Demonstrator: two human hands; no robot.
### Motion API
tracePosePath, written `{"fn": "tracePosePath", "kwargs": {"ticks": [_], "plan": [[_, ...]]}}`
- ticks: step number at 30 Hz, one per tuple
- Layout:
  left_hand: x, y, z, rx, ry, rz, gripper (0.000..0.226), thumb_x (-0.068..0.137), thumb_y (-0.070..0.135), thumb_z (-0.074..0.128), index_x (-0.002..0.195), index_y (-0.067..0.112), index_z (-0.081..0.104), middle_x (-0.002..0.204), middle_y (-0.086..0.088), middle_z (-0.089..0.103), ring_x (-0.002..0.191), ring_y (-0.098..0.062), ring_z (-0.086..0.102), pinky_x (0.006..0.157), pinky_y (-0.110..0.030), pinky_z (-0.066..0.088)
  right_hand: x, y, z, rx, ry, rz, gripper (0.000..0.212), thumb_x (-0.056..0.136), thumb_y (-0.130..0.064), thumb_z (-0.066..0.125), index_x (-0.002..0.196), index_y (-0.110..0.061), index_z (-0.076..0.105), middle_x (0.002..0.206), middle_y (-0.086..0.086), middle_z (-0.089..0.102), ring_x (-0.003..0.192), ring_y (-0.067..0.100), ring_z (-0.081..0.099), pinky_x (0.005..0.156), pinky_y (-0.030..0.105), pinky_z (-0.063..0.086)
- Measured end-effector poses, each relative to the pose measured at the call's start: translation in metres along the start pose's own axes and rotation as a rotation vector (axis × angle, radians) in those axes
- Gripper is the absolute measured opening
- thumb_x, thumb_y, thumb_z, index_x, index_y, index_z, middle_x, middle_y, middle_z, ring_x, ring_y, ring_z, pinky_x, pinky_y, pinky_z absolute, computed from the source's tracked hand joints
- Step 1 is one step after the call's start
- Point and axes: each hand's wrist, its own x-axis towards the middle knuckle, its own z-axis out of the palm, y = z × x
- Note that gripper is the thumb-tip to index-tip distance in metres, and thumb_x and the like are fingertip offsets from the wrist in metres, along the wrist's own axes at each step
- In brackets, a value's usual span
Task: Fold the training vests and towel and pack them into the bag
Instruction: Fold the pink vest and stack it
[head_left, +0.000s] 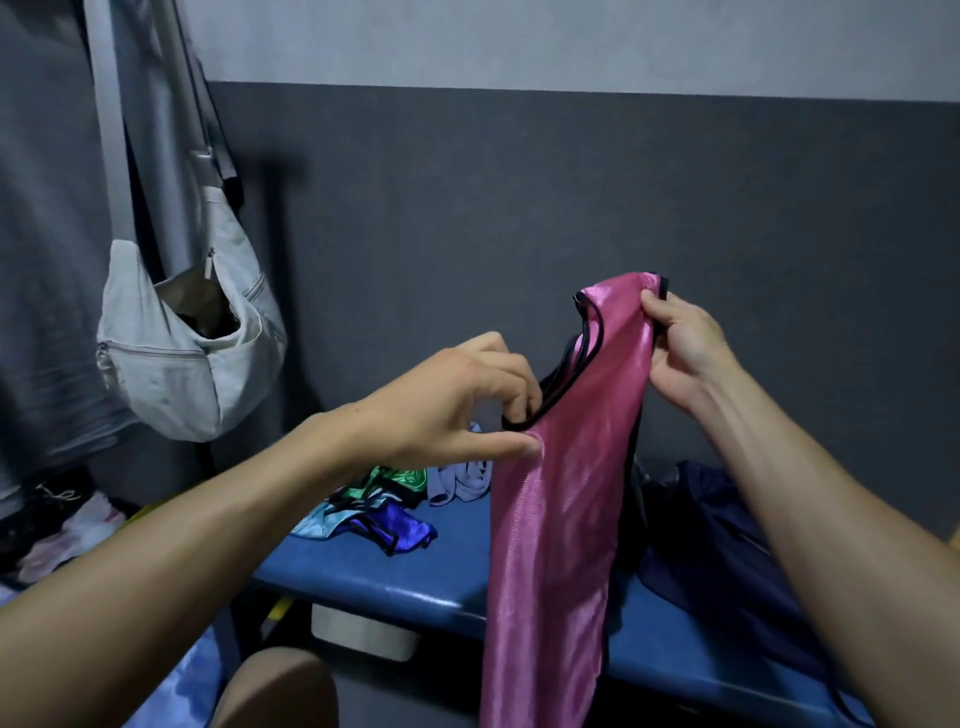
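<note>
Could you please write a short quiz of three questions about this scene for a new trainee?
1. True or false: the pink vest lies flat on the blue bench.
2. Which hand holds the vest's top end? A) left hand B) right hand
3. Fill in: the heap of green and blue vests lies on the ____.

Key
1. False: both hands hold it up and it hangs down in front of the bench.
2. B; the left hand pinches the black-trimmed edge lower down.
3. Bench.
</note>
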Motion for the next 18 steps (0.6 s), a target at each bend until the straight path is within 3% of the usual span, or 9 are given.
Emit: {"fn": "tracePosePath", "kwargs": {"ticks": [3,6,9,13,15,18], "plan": [[-0.003,-0.007,-0.005,-0.001,-0.121,-0.036,0.027,0.092,0.035,0.076,0.081,0.017,0.061,0.097,0.01,0.068,0.096,-0.011,0.053,0.082,-0.026,0.046,-0.001,0.001,-0.005,0.029,-0.035,-0.018,0.014,0.104,-0.011,0.053,0.108,-0.01,0.067,0.095,0.006,0.071,0.085,0.014,0.067,0.095,0.033,0.055],[-0.009,-0.022,-0.006,0.129,-0.117,-0.094,0.027,0.096,0.049,0.066,0.094,0.022,0.065,0.083,0.022,0.056,0.086,-0.009,0.048,0.074,-0.025,0.043,-0.004,-0.002,-0.012,0.113,-0.057,-0.042,0.013,0.103,-0.015,0.054,0.104,-0.011,0.066,0.1,0.008,0.07,0.094,0.018,0.067,0.109,0.04,0.048],[-0.013,-0.038,-0.004,0.227,-0.105,-0.254,0.037,0.096,0.06,0.053,0.099,0.025,0.065,0.081,0.024,0.051,0.076,-0.003,0.047,0.071,-0.029,0.042,-0.012,-0.004,-0.014,0.191,-0.119,-0.045,0.018,0.105,-0.018,0.051,0.106,-0.01,0.066,0.103,0.01,0.073,0.101,0.02,0.069,0.106,0.039,0.052],[-0.012,-0.045,-0.003,0.209,-0.123,-0.406,0.034,0.102,0.051,0.049,0.087,0.024,0.062,0.08,0.013,0.051,0.073,-0.003,0.053,0.071,-0.034,0.046,-0.019,-0.001,-0.008,0.203,-0.165,-0.052,0.026,0.106,-0.018,0.048,0.104,-0.01,0.072,0.105,0.01,0.073,0.101,0.019,0.07,0.107,0.038,0.051],[-0.01,-0.045,-0.002,0.272,-0.068,-0.486,0.033,0.103,0.045,0.053,0.089,0.017,0.066,0.081,0.009,0.056,0.076,-0.012,0.056,0.072,-0.036,0.047,-0.019,-0.001,-0.003,0.201,-0.172,-0.061,0.022,0.106,-0.018,0.047,0.109,-0.009,0.068,0.106,0.01,0.072,0.1,0.019,0.07,0.106,0.038,0.052],[-0.004,-0.043,-0.001,0.367,0.051,-0.634,0.024,0.098,0.045,0.059,0.084,0.026,0.067,0.083,0.007,0.066,0.083,-0.025,0.061,0.074,-0.038,0.052,-0.015,-0.003,0.008,0.159,-0.18,-0.083,0.024,0.105,-0.018,0.049,0.12,-0.006,0.063,0.113,0.011,0.069,0.104,0.02,0.066,0.105,0.036,0.053]]}}
